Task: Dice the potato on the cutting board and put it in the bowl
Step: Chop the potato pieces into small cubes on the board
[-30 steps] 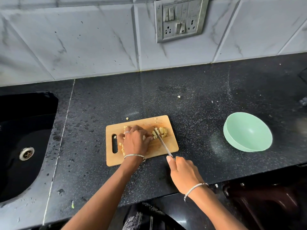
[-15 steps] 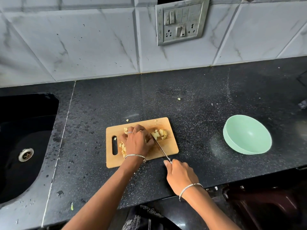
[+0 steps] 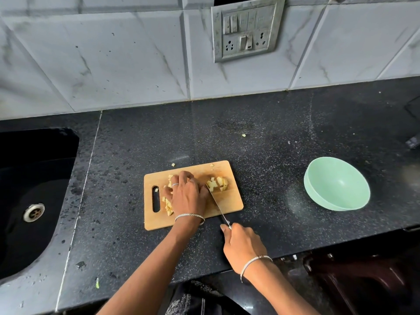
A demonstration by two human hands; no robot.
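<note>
Counter (image 3: 272, 155) of black speckled stone runs under a wall of pale marbled tiles (image 3: 113, 53) that carries a metal switch plate (image 3: 246, 30). At the far left we see a black sink (image 3: 56, 144) with a steel drain (image 3: 33, 212). Two stray yellow bits lie off the board, one (image 3: 243, 135) well back on the counter and one (image 3: 173, 165) just beyond the board's far edge. The wooden cutting board (image 3: 231, 203) lies near the front edge, slot handle to the left, and our left hand (image 3: 187, 194) hides much of its middle. Well apart to the right stands a mint green bowl (image 3: 336, 185), its smooth inside showing only its own green. The potato (image 3: 217, 184) is on the board: a loose heap of pale yellow cubes lies right of the left hand, and smaller cubes (image 3: 168, 205) lie along that hand's left side. We cannot see what lies beneath the palm. The left hand, wearing a ring and a bangle, arches over the potato with its fingers curled down onto it, holding it. The right hand (image 3: 243, 246), also bangled, sits at the counter's front edge with its fingers wrapped round the handle of a knife (image 3: 217, 205). The thin blade slants up and left across the board to meet the potato just beside the left knuckles.
</note>
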